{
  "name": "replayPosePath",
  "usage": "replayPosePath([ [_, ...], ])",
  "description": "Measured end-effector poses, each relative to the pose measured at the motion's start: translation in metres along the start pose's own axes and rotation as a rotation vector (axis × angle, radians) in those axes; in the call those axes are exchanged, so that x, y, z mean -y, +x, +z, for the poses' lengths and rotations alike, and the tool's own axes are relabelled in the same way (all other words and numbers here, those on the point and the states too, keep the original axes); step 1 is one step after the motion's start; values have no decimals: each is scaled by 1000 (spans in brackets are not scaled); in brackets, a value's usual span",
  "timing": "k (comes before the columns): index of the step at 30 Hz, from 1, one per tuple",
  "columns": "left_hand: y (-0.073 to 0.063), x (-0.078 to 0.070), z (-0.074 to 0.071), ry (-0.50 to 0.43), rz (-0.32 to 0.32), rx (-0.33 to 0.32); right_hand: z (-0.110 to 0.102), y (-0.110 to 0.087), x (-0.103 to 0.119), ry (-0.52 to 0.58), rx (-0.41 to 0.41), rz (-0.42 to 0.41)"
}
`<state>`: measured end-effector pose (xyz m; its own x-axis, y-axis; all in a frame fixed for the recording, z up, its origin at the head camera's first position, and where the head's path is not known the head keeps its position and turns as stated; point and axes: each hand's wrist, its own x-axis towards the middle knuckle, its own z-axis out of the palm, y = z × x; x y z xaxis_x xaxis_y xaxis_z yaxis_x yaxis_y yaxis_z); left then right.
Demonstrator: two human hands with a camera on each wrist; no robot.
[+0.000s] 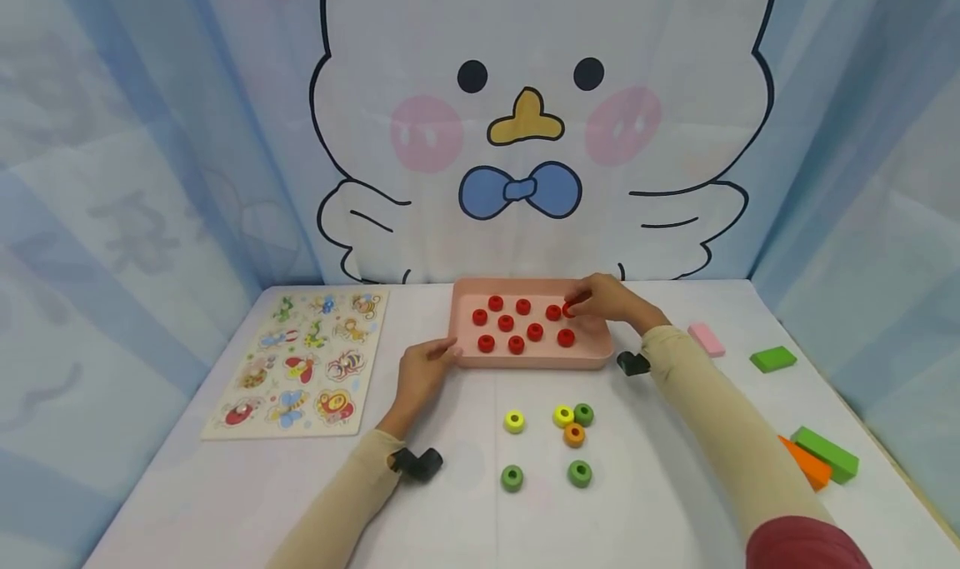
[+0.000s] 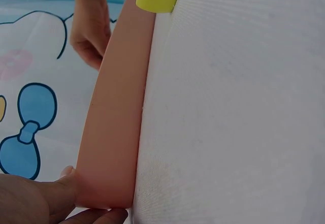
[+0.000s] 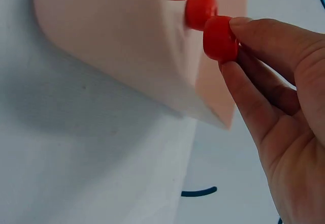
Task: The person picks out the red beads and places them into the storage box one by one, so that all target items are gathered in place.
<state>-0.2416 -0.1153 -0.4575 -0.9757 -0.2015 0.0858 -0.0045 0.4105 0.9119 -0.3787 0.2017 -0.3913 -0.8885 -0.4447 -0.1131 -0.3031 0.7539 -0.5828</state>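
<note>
A shallow pink tray stands near the back of the table with several red beads spread over its floor. Over the tray's right side, my right hand pinches one red bead between thumb and fingers. In the right wrist view that bead overlaps another red bead in the tray. My left hand holds the tray's left front corner. The left wrist view shows its thumb at the rim and its fingertips against the tray's end.
In front of the tray lie yellow, green and orange beads. An insect picture puzzle board is at the left. Pink, green and orange blocks lie at the right. A curtain hangs behind the table.
</note>
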Motion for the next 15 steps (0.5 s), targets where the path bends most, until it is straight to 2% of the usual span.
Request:
replayPosePath([
  [7,-1,-1,0,-9,11,-1,8,5,-7,-50,10,8],
  [15,0,-3,-2,-11,22,-4,9,7,-9,-58,-3,-2],
])
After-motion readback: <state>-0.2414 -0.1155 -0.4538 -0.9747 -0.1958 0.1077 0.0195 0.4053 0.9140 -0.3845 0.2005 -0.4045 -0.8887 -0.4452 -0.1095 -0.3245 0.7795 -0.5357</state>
